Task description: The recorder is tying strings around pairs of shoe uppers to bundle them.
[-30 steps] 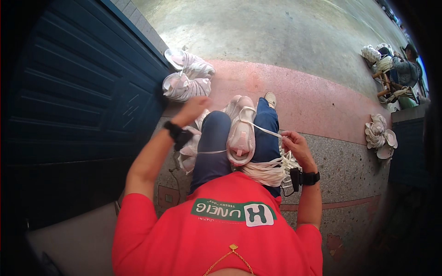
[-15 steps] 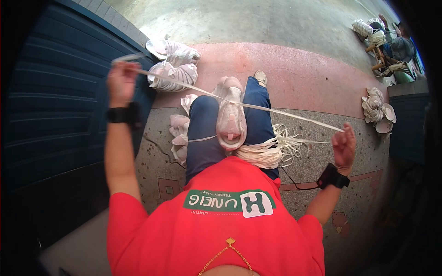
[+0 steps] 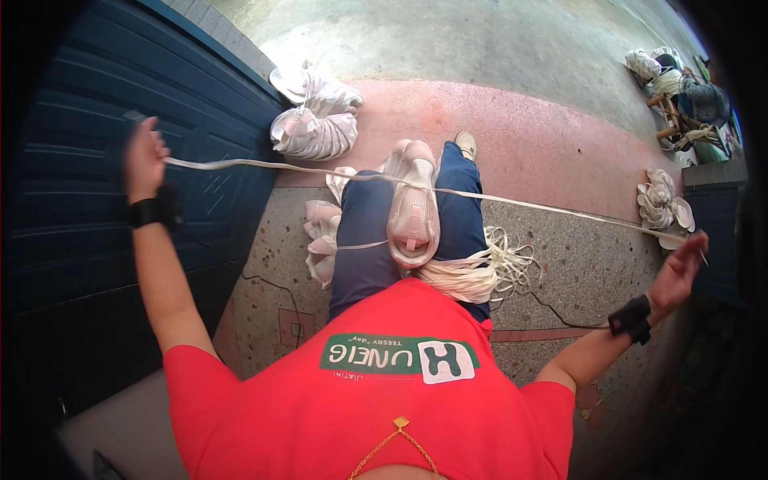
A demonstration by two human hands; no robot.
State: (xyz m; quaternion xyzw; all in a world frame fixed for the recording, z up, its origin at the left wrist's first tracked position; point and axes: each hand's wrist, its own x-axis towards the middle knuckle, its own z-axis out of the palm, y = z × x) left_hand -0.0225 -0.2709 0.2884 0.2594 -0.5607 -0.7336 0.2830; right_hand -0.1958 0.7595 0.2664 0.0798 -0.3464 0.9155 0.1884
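Note:
A long white shoelace spans from one hand to the other, passing over a pale pink and white shoe between my thighs. My left hand, raised at the far left and a little blurred, is closed on one end, with a short bit of lace beyond the fingers. Out at the right, my right hand pinches the other end. A thick bundle of white laces lies over my right thigh, its loose ends spilling past the leg. Around my left thigh runs a thin pale band.
Stacked pale shoe uppers stand by the blue panelled door at left. More uppers lie beside my left leg, and another stack is at right. A black cable crosses the speckled floor. Someone sits at the far right.
Both hands have moved outward, the left one to the left and the right one to the right and slightly lower. The lace now spans wider between them.

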